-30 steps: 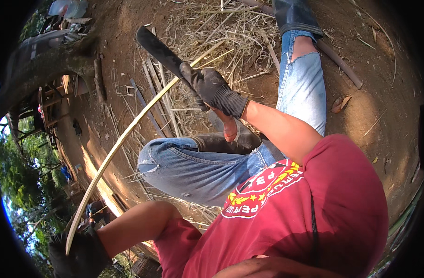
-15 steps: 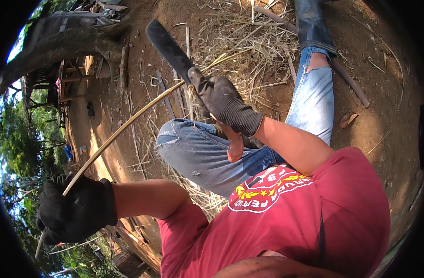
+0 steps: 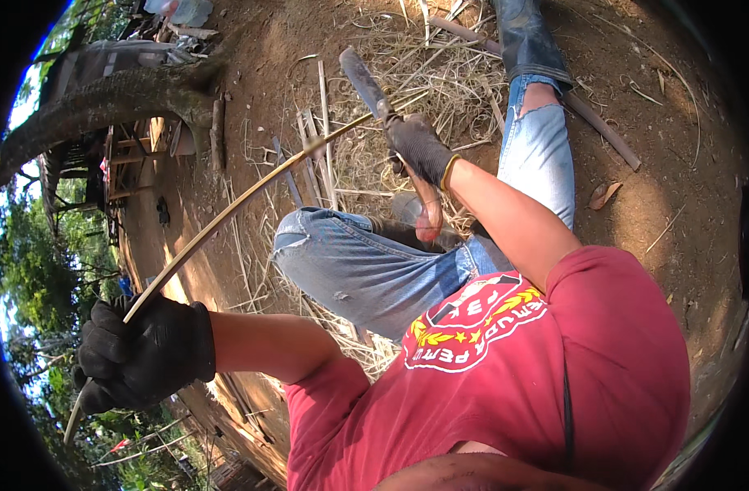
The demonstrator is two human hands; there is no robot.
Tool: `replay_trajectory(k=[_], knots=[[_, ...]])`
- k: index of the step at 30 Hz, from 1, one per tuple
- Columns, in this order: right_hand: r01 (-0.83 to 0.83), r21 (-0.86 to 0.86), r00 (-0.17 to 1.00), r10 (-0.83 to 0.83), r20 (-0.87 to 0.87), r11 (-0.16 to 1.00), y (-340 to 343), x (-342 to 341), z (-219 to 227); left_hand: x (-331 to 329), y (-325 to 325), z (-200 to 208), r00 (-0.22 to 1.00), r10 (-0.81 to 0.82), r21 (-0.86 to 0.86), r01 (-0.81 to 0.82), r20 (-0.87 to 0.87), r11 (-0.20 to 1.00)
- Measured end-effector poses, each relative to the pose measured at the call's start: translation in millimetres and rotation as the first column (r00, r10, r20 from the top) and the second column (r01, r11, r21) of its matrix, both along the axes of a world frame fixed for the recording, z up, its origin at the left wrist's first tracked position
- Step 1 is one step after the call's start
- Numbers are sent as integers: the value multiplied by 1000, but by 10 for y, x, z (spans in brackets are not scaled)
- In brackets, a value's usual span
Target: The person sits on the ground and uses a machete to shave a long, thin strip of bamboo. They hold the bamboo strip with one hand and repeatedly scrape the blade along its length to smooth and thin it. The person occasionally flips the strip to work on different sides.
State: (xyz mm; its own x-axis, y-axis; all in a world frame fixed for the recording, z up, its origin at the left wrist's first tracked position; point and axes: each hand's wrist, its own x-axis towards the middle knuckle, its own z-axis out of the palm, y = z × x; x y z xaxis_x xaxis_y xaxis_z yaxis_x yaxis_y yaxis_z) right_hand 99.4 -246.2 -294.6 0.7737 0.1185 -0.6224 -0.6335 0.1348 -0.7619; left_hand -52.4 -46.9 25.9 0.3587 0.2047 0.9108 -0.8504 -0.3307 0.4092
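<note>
My left hand (image 3: 145, 352), in a black glove at the lower left, is closed round a long, thin pale strip of split cane or bamboo (image 3: 227, 213). Its short tail sticks out below the fist, while the long part slants up to the right. My right hand (image 3: 423, 149), in a dark knit glove, grips a machete (image 3: 361, 79) with a dark blade and a curved wooden handle (image 3: 428, 209). Close to the handle, the blade crosses the strip near its far end; whether they touch I cannot tell.
My bent leg (image 3: 350, 270) in torn jeans lies below the strip, and the other leg ends in a dark boot (image 3: 531, 41). Curly shavings (image 3: 448, 69) and loose slats (image 3: 309, 164) litter the dirt. A thick trunk (image 3: 104, 106) stands at the upper left.
My right hand has shifted right with the machete, whose blade now points more steeply upward. My left hand still grips the strip and sits slightly farther right and higher.
</note>
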Motion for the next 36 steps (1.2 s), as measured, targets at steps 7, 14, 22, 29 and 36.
replay_trajectory(k=[7, 14, 22, 29, 36], knots=[[-440, 9, 826, 401, 397, 898, 135, -446, 1229, -22, -122, -13, 994, 66, 25, -69, 82, 997], [-145, -25, 986, 147, 78, 989, -18, -200, 146, 30, -369, -117, 955, 263, -80, -254, 136, 964], [-684, -13, 571, 546, 613, 730, 114, -694, 1816, 235, -182, -42, 947, 290, -237, -252, 139, 938], [-195, 180, 941, 132, 312, 964, -476, -95, 340, 938, 992, 113, 751, 655, 8, -658, 81, 753], [-170, -325, 966, 222, 132, 930, -354, -679, -1421, 1367, 752, 24, 329, 551, 523, -818, 767, -239]])
